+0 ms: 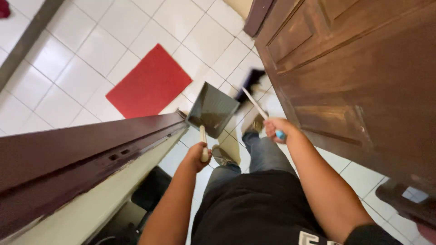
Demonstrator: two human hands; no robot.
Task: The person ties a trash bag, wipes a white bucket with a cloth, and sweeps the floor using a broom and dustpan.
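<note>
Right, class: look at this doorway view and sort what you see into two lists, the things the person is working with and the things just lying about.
In use:
- dustpan, held in the left hand
- broom, long handle gripped by the right hand

Just there:
- red mat on the white tiled floor
- brown wooden door
- dark door frame

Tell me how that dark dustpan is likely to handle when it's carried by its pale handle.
The dustpan probably stays stiff: its flat tray keeps its shape while the left hand grips only the handle. It looks light for its size, since one hand holds it out. With the wide tray far ahead of the grip, it may tend to twist or tilt. The right hand holds a brush.
</note>
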